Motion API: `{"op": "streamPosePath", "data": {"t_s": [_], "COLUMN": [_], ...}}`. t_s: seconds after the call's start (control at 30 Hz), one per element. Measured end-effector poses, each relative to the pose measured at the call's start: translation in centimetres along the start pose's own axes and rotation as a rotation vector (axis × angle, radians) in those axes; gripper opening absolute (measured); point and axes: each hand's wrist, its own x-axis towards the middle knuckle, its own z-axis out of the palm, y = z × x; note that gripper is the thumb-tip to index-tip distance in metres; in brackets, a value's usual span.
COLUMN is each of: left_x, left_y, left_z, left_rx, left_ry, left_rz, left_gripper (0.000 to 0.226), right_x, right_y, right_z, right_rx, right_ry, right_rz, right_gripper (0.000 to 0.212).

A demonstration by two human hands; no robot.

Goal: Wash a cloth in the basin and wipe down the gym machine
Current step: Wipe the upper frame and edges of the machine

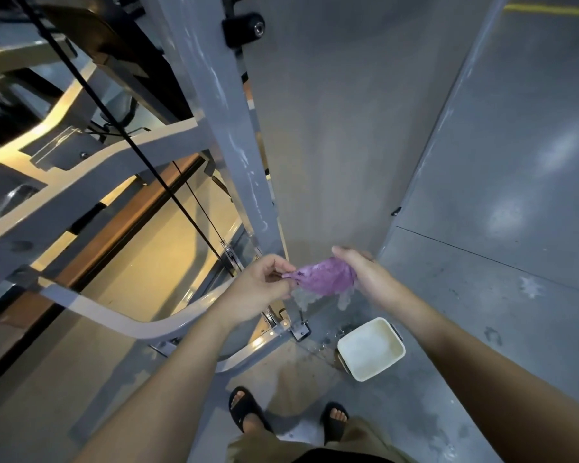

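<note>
You stand over the basin point(371, 349), which sits on the wet floor point(482, 295) just right of the machine point(214, 135) base. You hold the purple cloth point(325, 275) up in front of you, above the basin and close to the machine's grey upright. Your left hand point(258, 285) pinches one corner between thumb and curled fingers point(278, 262). Your right hand point(365, 272) grips the bunched other end, fingers wrapped around it. Your sandals point(248, 412) show at the bottom.
</note>
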Motion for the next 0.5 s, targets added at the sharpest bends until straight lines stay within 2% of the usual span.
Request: {"op": "streamPosePath", "data": {"t_s": [0.03,0.1,0.2,0.23,0.3,0.4,0.43,0.5], "left_x": [0.0,0.0,-0.2,-0.3,-0.3,0.1,0.2,0.4], "left_y": [0.1,0.2,1.0,1.3,2.0,2.3,2.2,2.0], "left_z": [-0.1,-0.4,-0.3,0.0,0.6,1.1,1.4,2.2], "left_rx": [-0.101,-0.314,-0.486,-0.488,-0.462,-0.331,-0.276,-0.223], "left_ry": [-0.013,-0.044,-0.099,-0.099,-0.099,-0.109,-0.114,-0.108], "left_rz": [-0.02,-0.045,-0.048,-0.062,-0.136,-0.288,-0.34,-0.409], "left_gripper": [0.014,0.014,0.025,0.029,0.051,0.077,0.077,0.061], "right_x": [-0.3,-0.9,-1.3,-1.4,-1.6,-2.0,-2.1,-2.4], "right_y": [-0.1,-0.7,-1.3,-1.6,-2.0,-2.2,-2.3,-2.4], "right_z": [-0.4,-0.8,-1.5,-1.7,-2.1,-2.6,-2.8,-2.9], "right_rx": [-0.009,-0.037,-0.046,-0.062,-0.081,-0.084,-0.089,-0.1], "right_ry": [-0.027,-0.109,-0.183,-0.191,-0.197,-0.189,-0.179,-0.166], "right_rz": [-0.031,-0.146,-0.245,-0.267,-0.307,-0.369,-0.377,-0.386], "right_gripper": [0.043,0.02,0.015,0.016,0.016,0.012,0.013,0.016]}}
